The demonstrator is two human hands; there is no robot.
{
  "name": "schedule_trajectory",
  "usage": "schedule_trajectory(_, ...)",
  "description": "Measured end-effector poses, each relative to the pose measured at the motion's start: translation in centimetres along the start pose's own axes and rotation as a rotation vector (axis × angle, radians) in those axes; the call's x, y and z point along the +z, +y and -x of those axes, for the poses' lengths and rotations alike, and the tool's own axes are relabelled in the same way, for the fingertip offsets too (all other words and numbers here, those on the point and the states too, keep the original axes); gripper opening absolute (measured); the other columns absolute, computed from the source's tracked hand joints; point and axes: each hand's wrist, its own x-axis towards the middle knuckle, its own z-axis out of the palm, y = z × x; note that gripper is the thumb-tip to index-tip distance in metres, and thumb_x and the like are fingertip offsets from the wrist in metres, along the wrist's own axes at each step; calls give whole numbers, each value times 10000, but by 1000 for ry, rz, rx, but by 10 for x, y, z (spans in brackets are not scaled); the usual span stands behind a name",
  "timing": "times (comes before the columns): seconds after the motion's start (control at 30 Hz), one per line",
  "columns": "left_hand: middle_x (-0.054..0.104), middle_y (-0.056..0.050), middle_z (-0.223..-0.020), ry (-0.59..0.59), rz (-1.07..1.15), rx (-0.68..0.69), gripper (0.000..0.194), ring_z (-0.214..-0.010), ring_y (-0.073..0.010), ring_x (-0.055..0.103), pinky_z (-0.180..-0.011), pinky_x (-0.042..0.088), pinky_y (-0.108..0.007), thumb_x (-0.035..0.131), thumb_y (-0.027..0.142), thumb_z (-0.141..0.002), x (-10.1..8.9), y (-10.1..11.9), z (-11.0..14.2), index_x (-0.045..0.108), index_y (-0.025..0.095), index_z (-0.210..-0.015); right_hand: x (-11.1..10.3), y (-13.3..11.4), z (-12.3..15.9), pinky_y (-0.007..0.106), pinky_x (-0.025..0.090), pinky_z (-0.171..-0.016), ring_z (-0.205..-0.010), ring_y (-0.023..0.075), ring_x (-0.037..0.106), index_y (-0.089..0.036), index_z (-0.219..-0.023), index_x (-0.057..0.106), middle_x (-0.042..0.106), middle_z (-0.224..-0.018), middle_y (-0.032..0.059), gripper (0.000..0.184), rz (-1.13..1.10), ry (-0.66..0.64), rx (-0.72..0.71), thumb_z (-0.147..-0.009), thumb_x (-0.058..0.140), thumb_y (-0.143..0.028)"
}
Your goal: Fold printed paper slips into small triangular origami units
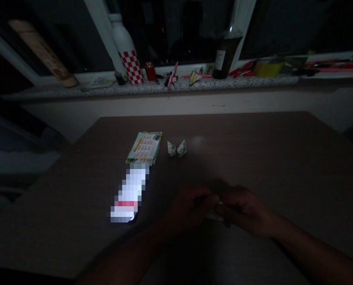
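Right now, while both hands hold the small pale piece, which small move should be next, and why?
Perhaps shift the small pale piece toward the glowing phone: the left hand and right hand pinch it in shadow, partly hidden.

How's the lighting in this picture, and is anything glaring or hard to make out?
Head view: dim overall, with the left hand and right hand in deep shadow, the pale piece between them barely readable; head view: the phone screen is brightest, its content pixelated; head view: a faint sheen marks the tabletop.
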Motion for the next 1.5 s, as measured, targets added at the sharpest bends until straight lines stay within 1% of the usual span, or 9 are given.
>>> schedule_trajectory(0.17, 536, 18, -574, 33, -6, -30, 335, -536, -79, 457, -522, 322, -186, 517, 354, -877, 0, 1, -1, 585, 129, -638, 0, -1, 0, 172, 351, -454, -456, 70, 487, -128, -615, 579, 531, -503, -12, 373, -5, 42, -5, -921, 475, -313)
schedule_trajectory(0.23, 560, 11, -587, -15, 13, -40, 340, -535, -82, 474, -515, 327, -184, 505, 385, -881, 0, -1, 0, 604, 128, -682, 1, -3, 1, 175, 332, -428, -418, 67, 468, -129, -570, 566, 521, -465, -14, 415, -8, 15, 37, -918, 485, -341)
schedule_trajectory(0.37, 525, 20, -552, -89, -39, 16, 373, -496, -69, 441, -488, 299, -180, 473, 372, -901, 0, -1, 1, 616, 122, -665, 1, -1, 2, 177, 334, -420, -422, 72, 470, -125, -573, 578, 533, -475, -3, 463, -67, -26, 129, -929, 456, -394)
schedule_trajectory(0.63, 504, 19, -571, 3, -37, -2, 347, -530, -79, 441, -506, 316, -185, 472, 362, -906, 1, 0, 2, 604, 128, -686, 0, 1, 0, 164, 355, -455, -453, 62, 489, -118, -591, 601, 553, -504, -4, 423, -77, -48, 12, -929, 476, -340)
schedule_trajectory(0.83, 398, 43, -545, -121, -41, -6, 372, -507, -67, 369, -485, 275, -181, 435, 351, -909, 0, 1, 0, 498, 137, -610, 0, 2, 4, 163, 329, -423, -417, 57, 451, -128, -563, 553, 529, -479, -9, 464, -100, -124, 117, -941, 435, -368)
schedule_trajectory(0.93, 382, 45, -537, -82, -82, 14, 382, -505, -67, 360, -492, 271, -184, 416, 349, -916, 0, 2, 0, 486, 141, -604, -1, 1, 4, 173, 343, -441, -443, 66, 463, -128, -576, 563, 536, -499, -3, 459, -117, -99, 97, -928, 449, -399)
schedule_trajectory(1.17, 438, 34, -553, -124, -66, 27, 379, -506, -70, 401, -495, 287, -184, 427, 377, -907, 0, 1, 1, 530, 137, -633, 0, 0, 3, 176, 323, -414, -416, 65, 443, -131, -557, 542, 528, -477, -5, 470, -150, -143, 155, -906, 477, -439)
schedule_trajectory(1.33, 505, 13, -573, -84, -60, 36, 381, -522, -79, 454, -514, 318, -185, 414, 362, -917, 0, 0, 1, 571, 130, -660, 2, 1, 4, 174, 337, -436, -432, 61, 451, -125, -560, 546, 530, -486, -6, 457, -152, -153, 140, -909, 490, -414)
schedule_trajectory(1.5, 451, 29, -557, -108, -55, 72, 356, -506, -71, 413, -498, 290, -185, 428, 337, -908, 0, -1, 1, 526, 137, -630, 2, 0, 3, 164, 313, -389, -400, 56, 432, -129, -568, 548, 518, -477, -15, 434, -204, -166, 181, -895, 514, -412)
